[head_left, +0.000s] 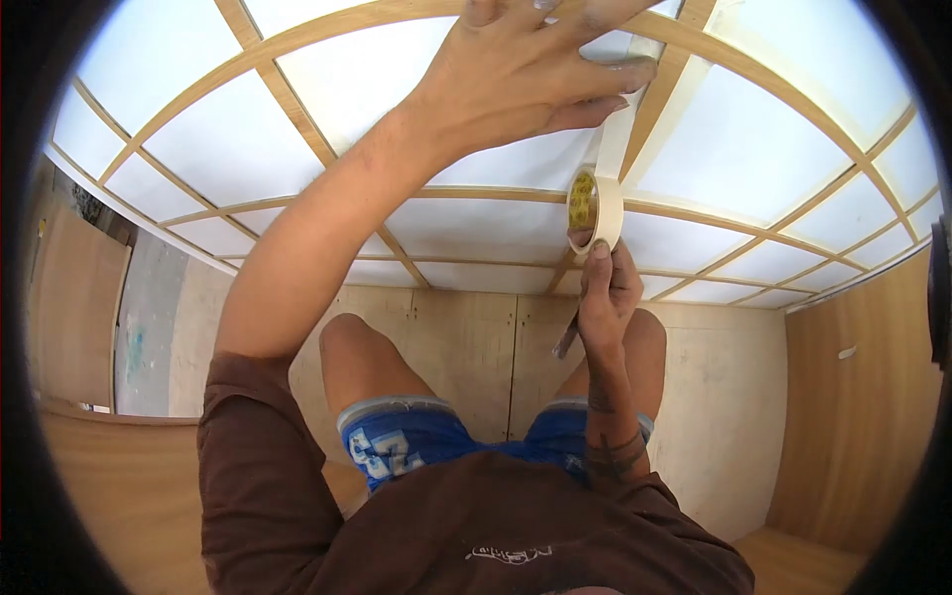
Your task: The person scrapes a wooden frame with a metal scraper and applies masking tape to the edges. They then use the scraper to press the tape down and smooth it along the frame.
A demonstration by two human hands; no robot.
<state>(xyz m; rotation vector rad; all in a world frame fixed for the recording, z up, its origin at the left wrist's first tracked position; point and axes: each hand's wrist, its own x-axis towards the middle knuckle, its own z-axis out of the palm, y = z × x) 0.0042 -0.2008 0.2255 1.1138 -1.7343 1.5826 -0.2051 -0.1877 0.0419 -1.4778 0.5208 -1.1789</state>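
In the head view, the left hand spreads wide over the wooden grid, seemingly holding nothing. The right hand pinches the tape roll (yellow inside) by the grid, its strip stretching up along it.

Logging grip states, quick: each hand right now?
Left hand: open, spread over the lattice panel near the tape strip.
Right hand: closed, holding the masking tape roll; a thin blade-like tool juts out below.
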